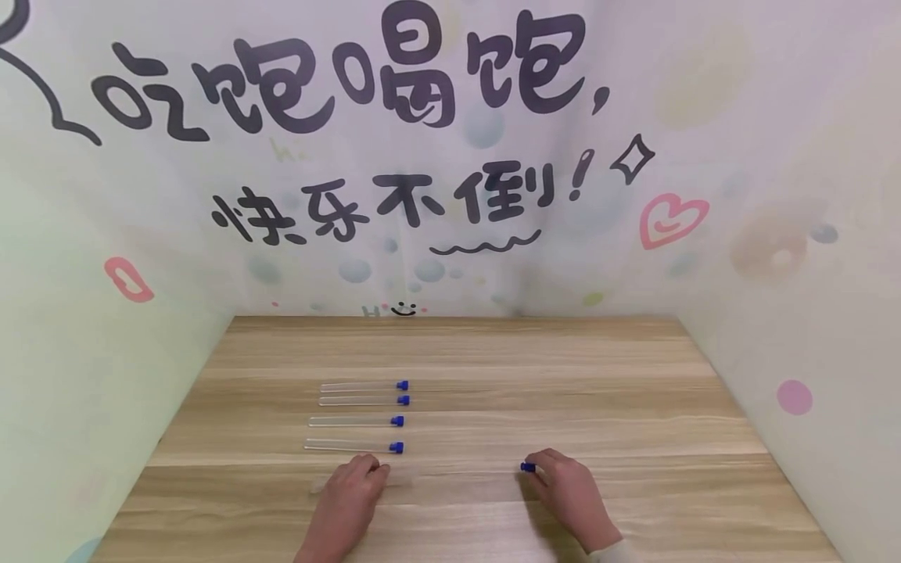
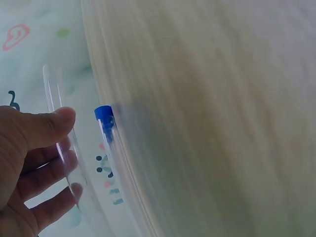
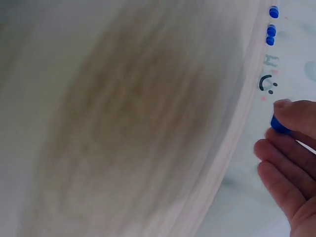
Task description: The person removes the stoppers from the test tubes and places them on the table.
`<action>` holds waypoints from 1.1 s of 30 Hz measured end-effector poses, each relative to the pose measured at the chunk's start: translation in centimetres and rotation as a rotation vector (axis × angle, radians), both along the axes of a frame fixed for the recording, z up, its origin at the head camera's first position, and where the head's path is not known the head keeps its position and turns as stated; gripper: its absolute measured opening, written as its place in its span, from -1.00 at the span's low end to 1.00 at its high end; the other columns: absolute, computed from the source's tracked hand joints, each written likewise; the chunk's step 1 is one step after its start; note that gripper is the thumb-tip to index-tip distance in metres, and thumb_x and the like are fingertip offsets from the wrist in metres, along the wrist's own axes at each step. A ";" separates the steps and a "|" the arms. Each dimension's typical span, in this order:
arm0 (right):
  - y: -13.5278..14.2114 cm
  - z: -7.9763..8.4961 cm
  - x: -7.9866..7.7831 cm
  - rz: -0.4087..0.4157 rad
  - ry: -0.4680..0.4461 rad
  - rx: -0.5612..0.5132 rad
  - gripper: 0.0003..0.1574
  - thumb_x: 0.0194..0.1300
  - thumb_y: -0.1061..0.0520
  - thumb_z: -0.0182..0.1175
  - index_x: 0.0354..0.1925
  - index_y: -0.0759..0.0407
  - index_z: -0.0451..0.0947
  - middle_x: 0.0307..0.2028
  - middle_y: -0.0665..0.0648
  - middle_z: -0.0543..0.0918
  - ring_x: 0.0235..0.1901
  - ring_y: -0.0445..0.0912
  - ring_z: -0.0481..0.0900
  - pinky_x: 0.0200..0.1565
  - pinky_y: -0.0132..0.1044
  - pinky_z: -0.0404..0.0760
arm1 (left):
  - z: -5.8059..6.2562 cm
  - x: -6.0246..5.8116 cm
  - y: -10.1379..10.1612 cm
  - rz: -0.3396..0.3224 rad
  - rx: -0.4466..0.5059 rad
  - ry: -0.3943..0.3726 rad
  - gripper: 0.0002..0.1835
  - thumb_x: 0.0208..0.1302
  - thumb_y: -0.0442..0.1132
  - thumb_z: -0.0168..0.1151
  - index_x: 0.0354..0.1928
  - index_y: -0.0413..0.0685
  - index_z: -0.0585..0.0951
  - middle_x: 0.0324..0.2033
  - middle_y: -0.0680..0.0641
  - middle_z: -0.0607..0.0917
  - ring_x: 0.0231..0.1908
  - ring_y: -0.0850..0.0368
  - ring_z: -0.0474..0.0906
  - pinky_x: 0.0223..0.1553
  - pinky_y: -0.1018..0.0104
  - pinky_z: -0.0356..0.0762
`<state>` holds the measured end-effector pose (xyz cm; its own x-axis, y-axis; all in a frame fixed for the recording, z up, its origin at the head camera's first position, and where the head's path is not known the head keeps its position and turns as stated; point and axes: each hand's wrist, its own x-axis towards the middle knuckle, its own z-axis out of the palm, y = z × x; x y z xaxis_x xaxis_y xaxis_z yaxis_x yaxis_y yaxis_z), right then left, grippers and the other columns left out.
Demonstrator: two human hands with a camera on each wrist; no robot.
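My left hand (image 1: pixel 349 493) pinches a clear, uncapped test tube (image 2: pixel 53 91) between thumb and fingers. The tube lies crosswise, its open end pointing right in the head view. At the right, my right hand (image 1: pixel 568 491) pinches a small blue stopper (image 1: pixel 527 467) between thumb and forefinger, a little above the tabletop. In the right wrist view the blue stopper (image 3: pixel 279 124) is partly covered by the thumb. Just beyond the left hand lies a test tube (image 1: pixel 345 445) with its blue cap (image 1: pixel 397 447) on.
Three more capped tubes lie farther back, roughly parallel: a near one (image 1: pixel 352 421), a middle one (image 1: pixel 359 401) and a far one (image 1: pixel 357 387). All their caps point right. The wood-grain table (image 1: pixel 563 367) meets a printed backdrop (image 1: pixel 450 274) at the back and both sides.
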<state>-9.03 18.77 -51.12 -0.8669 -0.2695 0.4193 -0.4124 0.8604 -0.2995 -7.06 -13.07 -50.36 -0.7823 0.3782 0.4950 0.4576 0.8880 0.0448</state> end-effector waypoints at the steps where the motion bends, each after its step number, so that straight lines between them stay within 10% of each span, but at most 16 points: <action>1: 0.1 0.0 0.0 -0.003 -0.014 0.008 -0.78 -0.16 0.25 0.49 -0.49 0.08 0.63 -0.44 -0.01 0.71 -0.44 -0.17 0.69 -0.38 -0.39 0.64 | 0.0 0.0 -0.1 0.004 -0.010 -0.014 -0.80 -0.17 -0.44 0.46 -0.42 -0.08 0.71 -0.49 0.06 0.57 -0.42 0.23 0.50 -0.40 0.38 0.52; 20: 0.5 0.3 0.4 -0.014 -0.227 0.064 -0.86 -0.10 0.25 0.45 -0.50 0.09 0.67 -0.52 -0.06 0.62 -0.51 -0.24 0.57 -0.40 -0.41 0.57 | 0.2 0.0 -0.3 0.015 -0.064 -0.347 -0.90 -0.06 -0.39 0.41 -0.50 -0.04 0.69 -0.56 0.06 0.56 -0.51 0.19 0.52 -0.55 0.44 0.48; 33: 0.7 0.5 0.3 -0.004 -0.300 0.091 -0.82 -0.12 0.24 0.46 -0.47 0.10 0.66 -0.49 -0.07 0.60 -0.52 -0.28 0.51 -0.42 -0.43 0.54 | 0.2 -0.1 -0.1 0.051 -0.058 -0.431 -0.95 0.05 -0.31 0.34 -0.44 -0.13 0.68 -0.52 0.05 0.55 -0.47 0.17 0.49 -0.45 0.31 0.51</action>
<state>-8.68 19.42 -50.66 -0.9493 -0.2908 0.1193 -0.3142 0.8905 -0.3291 -7.19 -13.16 -50.21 -0.9312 0.3511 0.0982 0.3634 0.9157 0.1719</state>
